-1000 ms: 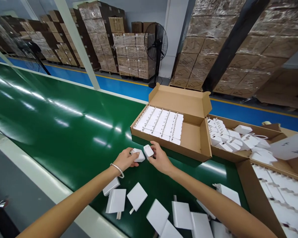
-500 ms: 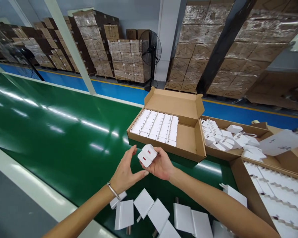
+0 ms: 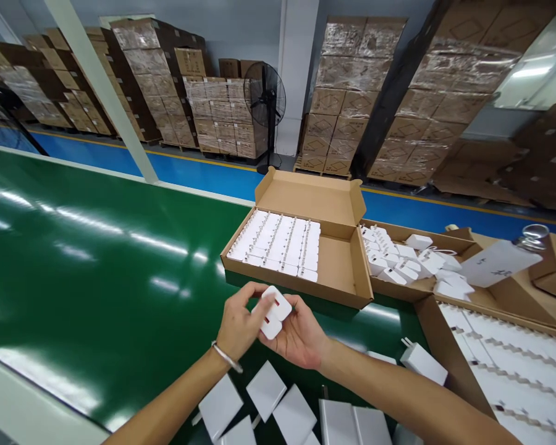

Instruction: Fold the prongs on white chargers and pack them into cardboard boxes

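Observation:
Two white USB wall chargers [image 3: 282, 308] with red port slots are held side by side above the green surface. My right hand [image 3: 303, 339] cups them from the right, palm up, with the fingers partly hidden behind. My left hand [image 3: 238, 320] is closed on them from the left, its thumb lying across the port faces. Below both hands, several loose white chargers [image 3: 294, 413] lie on the green belt, some with metal prongs showing. Just beyond my hands stands an open cardboard box [image 3: 343, 272] with chargers [image 3: 278, 241] in tight rows, prongs upward; its right part shows bare cardboard.
Right of the open box, another carton [image 3: 467, 247] holds jumbled chargers and a white handwritten sheet [image 3: 500, 264]. Nearer on the right is a box of rowed chargers [image 3: 509, 364]. A post [image 3: 102, 86] rises at the belt's far edge; a fan [image 3: 265, 102] and stacked cartons stand behind.
My left hand has closed in from beside the chargers, and its thumb is now on their faces. My view has shifted slightly right.

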